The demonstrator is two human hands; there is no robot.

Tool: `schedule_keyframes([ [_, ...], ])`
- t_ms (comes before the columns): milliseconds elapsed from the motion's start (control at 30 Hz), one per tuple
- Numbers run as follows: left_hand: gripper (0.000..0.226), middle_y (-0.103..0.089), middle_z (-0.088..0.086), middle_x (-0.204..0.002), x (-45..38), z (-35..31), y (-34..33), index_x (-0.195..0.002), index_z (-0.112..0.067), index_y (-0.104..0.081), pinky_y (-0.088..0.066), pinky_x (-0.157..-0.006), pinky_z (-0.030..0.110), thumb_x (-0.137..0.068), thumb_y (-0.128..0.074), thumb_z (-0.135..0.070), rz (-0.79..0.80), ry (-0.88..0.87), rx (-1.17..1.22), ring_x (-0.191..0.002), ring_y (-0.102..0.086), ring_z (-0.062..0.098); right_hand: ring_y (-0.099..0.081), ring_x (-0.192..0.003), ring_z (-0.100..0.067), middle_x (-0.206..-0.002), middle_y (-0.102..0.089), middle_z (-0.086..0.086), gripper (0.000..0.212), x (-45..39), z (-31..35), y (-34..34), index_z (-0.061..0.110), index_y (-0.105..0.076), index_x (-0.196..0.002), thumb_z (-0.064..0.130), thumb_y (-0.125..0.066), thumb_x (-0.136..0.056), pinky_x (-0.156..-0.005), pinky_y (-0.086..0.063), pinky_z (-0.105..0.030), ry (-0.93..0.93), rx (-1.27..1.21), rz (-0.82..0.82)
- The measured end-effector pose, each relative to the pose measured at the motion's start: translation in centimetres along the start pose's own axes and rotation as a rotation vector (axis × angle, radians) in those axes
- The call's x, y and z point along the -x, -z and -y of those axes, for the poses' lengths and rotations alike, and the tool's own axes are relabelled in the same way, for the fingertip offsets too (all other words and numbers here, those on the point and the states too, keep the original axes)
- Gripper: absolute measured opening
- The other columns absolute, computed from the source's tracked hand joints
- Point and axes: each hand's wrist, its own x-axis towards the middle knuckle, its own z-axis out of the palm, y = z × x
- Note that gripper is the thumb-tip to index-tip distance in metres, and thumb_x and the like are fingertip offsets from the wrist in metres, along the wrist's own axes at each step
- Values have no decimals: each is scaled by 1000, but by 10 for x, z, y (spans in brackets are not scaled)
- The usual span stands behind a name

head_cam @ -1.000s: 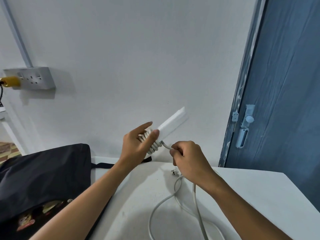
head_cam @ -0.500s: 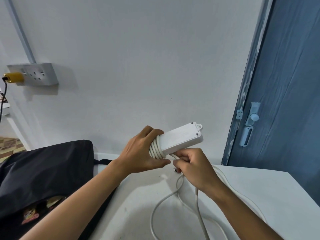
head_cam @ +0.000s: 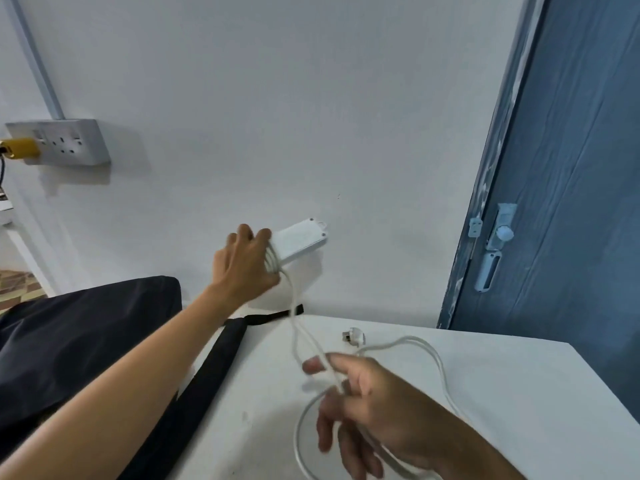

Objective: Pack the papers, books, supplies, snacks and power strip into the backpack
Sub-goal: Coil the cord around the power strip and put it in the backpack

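Note:
My left hand (head_cam: 244,265) grips one end of the white power strip (head_cam: 299,242), held up in front of the wall with several turns of its white cord wound round it. The loose cord (head_cam: 429,351) runs down to my right hand (head_cam: 367,407), which holds it between thumb and fingers low over the white table (head_cam: 502,410). The cord's plug (head_cam: 353,336) lies on the table near the wall. The dark backpack (head_cam: 79,337) sits at the left, and a strap (head_cam: 263,318) reaches onto the table.
A wall socket (head_cam: 65,142) with a yellow plug (head_cam: 20,148) in it is at the upper left. A blue door (head_cam: 571,202) with a pale latch (head_cam: 495,247) stands to the right. The table's right edge falls off near the door.
My right hand has dropped from just under the power strip down toward the table, drawing the cord out. My left hand has lifted the strip up and away from me.

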Motion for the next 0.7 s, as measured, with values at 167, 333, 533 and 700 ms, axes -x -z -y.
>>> schedule_keyframes([
  [167,66,-49,9,-106,15,22,-17,-121,-21,-55,-47,-60,36,-61,-78,-35,76,-256,-143,-92,-53,32,-42,-47,-1,-53,-51,6,14,8,11,11,18,-66,-97,22,-53,-96,-49,-35,-22,375,516,-397],
  [333,76,-57,4,-100,43,7,-15,-119,-26,-51,-37,-49,23,-50,-81,-38,88,-736,-83,-79,-58,19,-44,-51,-5,-55,-52,7,16,-6,48,61,19,-68,-87,17,-55,-96,-52,-38,-22,638,528,-849],
  [533,87,-57,4,-114,84,-24,1,-143,-10,-38,-50,-68,27,-68,-74,-36,-79,-800,319,-95,-58,20,-43,-53,-15,-58,-52,-3,22,-43,34,131,9,-69,-85,15,-51,-97,-55,-36,-27,421,478,-1053],
  [700,92,-51,-1,-112,89,-47,15,-149,-29,-24,-47,-81,27,-75,-76,-40,-36,-649,711,-95,-52,12,-65,-88,-29,-94,-69,-14,15,-80,-18,127,6,-67,-96,15,-60,-86,-77,-51,-30,90,634,-862],
])
